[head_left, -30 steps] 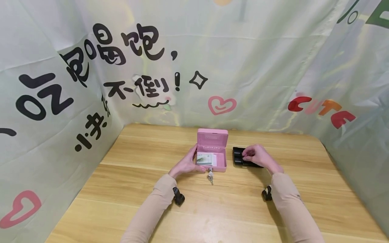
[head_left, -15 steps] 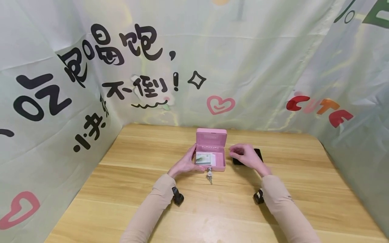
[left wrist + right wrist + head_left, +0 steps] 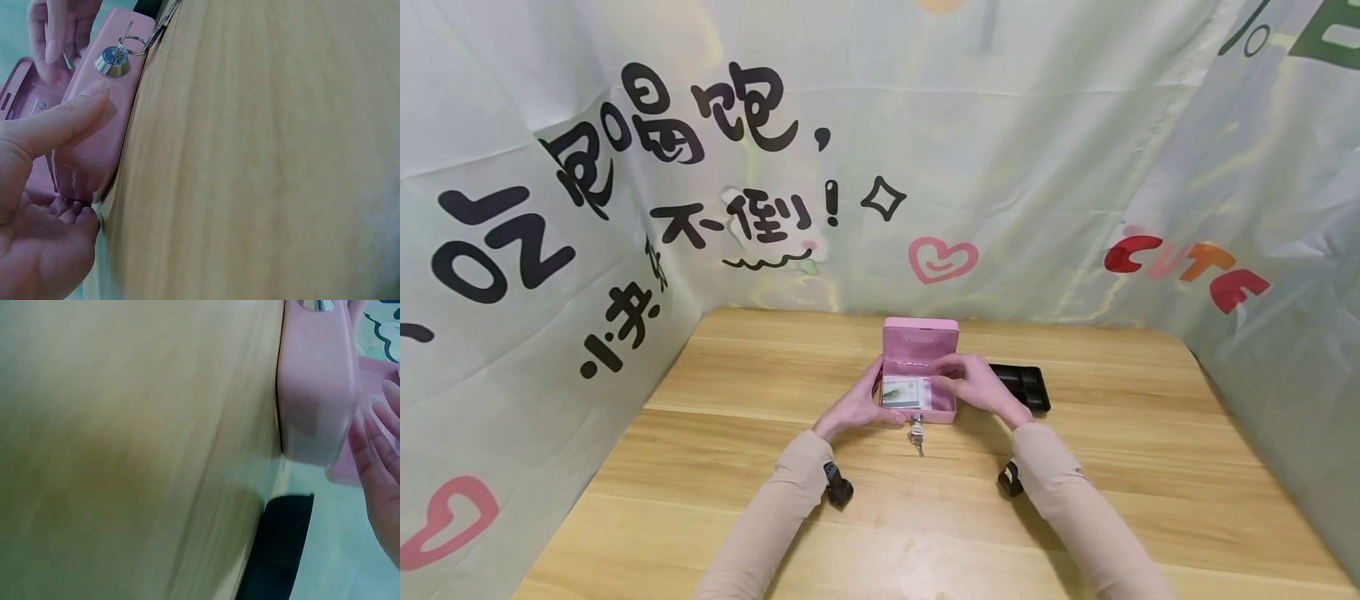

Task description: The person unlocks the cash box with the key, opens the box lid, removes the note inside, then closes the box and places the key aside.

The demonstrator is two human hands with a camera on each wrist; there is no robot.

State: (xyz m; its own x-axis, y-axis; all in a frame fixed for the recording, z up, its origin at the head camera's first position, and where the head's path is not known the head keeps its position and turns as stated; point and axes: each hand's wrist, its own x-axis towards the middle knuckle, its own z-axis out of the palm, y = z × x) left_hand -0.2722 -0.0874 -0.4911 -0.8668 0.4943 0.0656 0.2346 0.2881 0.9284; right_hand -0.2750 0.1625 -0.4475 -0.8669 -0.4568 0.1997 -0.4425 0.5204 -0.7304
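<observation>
My left hand (image 3: 856, 406) grips the pink cash box (image 3: 919, 379); my right hand (image 3: 973, 385), fingers loose, reaches inside. A bump could drop the upright lid (image 3: 921, 338) onto them.

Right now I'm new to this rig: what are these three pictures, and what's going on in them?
No machine here: a person works with two bare hands and wears three cameras. The wide picture comes from the head camera, looking down at a wooden table walled in by printed cloth. The other two come from cameras on the wrists, so they sit very close and sideways.

On the table stands a small pink box with its lid up, a card or paper inside, and a key in its front lock. Right of it lies a black tray.

The left hand holds the box's left end, thumb on the front wall. The right hand reaches over the open box; whether it has a grip on anything is hidden.
</observation>
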